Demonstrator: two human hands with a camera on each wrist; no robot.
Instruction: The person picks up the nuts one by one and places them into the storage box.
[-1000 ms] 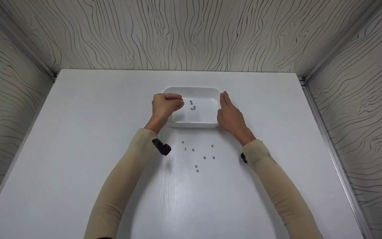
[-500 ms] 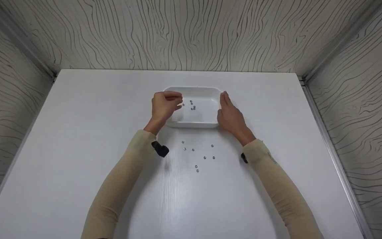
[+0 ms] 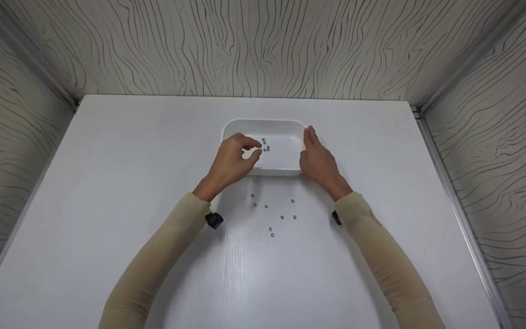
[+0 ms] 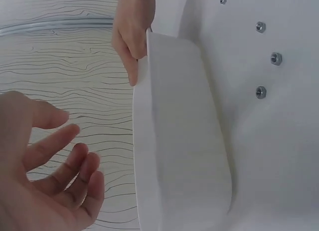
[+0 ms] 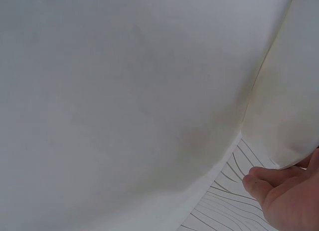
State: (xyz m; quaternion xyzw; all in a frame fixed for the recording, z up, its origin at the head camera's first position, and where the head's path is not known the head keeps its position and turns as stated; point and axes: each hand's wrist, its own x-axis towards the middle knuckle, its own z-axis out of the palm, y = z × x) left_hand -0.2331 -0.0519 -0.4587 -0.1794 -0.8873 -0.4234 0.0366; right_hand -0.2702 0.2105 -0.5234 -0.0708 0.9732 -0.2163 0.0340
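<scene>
A white rectangular tray (image 3: 274, 172) stands towards the back of the white table, and several small metal hex nuts (image 3: 268, 147) lie on its floor. Over the tray's left part hovers my left hand (image 3: 233, 160), thumb and index finger apart. The left wrist view shows nothing between the fingers of this left hand (image 4: 55, 166). At the tray's right side, my right hand (image 3: 320, 162) holds the wall by the rim, its fingers pointing away along the outside and the thumb near the front corner. In the right wrist view, the fingertips (image 5: 256, 178) meet the tray's edge.
More hex nuts (image 3: 282, 217) are scattered on the table (image 3: 359, 274) in front of the tray, between my forearms. Behind the table rises a wall (image 3: 263, 50) with a wood-grain pattern, and similar panels flank both sides. A metal rail (image 3: 459, 205) runs along the right edge.
My left hand's fingers have parted, and a nut has dropped from them into the tray. The hand has shifted right and nearer, now covering that spot. My right hand stays on the tray.
</scene>
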